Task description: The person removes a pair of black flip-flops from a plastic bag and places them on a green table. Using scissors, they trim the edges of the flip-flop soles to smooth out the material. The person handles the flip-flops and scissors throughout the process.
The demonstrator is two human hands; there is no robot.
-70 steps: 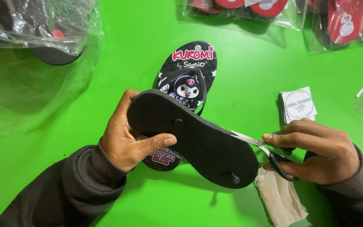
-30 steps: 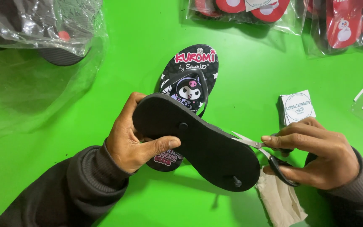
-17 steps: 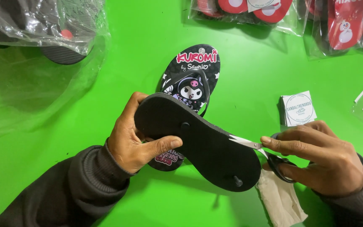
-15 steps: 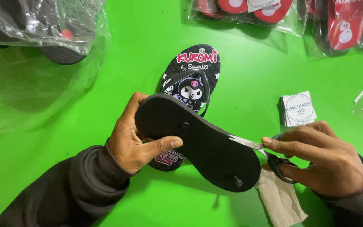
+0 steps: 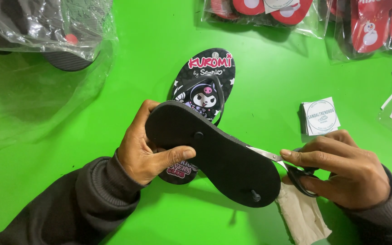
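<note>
While the left hand (image 5: 144, 156) grips a black flip-flop (image 5: 214, 154) sole-up above the green table (image 5: 268, 81), its thumb lies across the underside and the remaining fingers curl round the far edge, closed firmly on the sandal. Directly beneath sits a second flip-flop (image 5: 205, 77), print side up, bearing a cartoon figure on a black ground, partly covered by the held one. At the held sandal's right edge, the right hand (image 5: 341, 170) has its fingers closed through the black handles of a pair of scissors (image 5: 286, 165), forefinger extended along them; the silver blades reach the sole's edge, and how far they are parted cannot be told. A beige cloth (image 5: 302, 215) lies below that hand. A stack of round-printed white labels (image 5: 320, 117) rests just beyond it. Bagged sandals (image 5: 268, 11) line the far edge, and clear plastic bags (image 5: 37, 27) occupy the far left.
</note>
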